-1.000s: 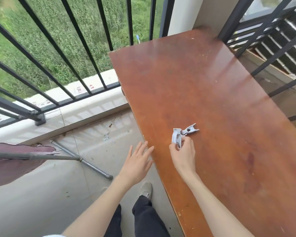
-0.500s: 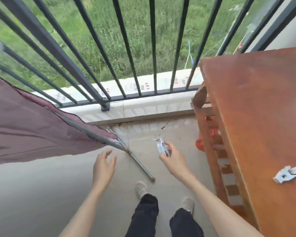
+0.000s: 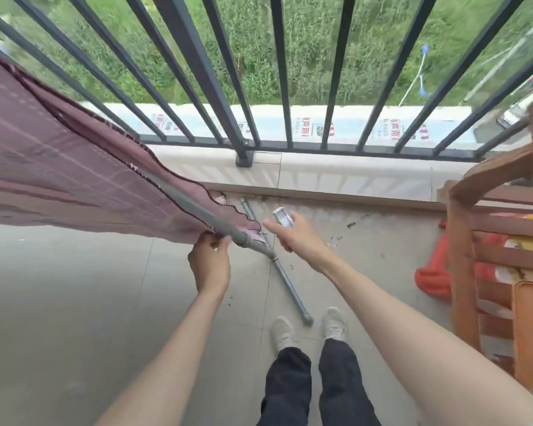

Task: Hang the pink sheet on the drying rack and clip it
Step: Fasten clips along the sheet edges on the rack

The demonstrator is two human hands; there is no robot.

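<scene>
1. Since the pink sheet [image 3: 59, 167] already lies draped over the rack's grey rail [image 3: 197, 210] on your left, with its corner ending near the rail's end, treat the hanging as mostly done and look to the corner.
2. Your left hand [image 3: 210, 265] pinches the sheet's hem against the rail, thumb and fingers closed on the cloth; hold that pinch firm so the fabric stays flat and taut where the clip must bite.
3. Just right of that pinch, a little cloth hangs past the rail's joint [image 3: 259, 238]; I judge the clip should go inboard of it, over cloth and rail together.
4. Your right hand [image 3: 293, 235] holds the white clip [image 3: 282, 216], fingers wrapped round it, near the rail's end but apart from it. Whether its jaws are squeezed apart I cannot tell, so press it open fully before you bring it down.
5. Farther right stands the wooden table [image 3: 474, 192]; keep your elbow off it as you reach.
</scene>
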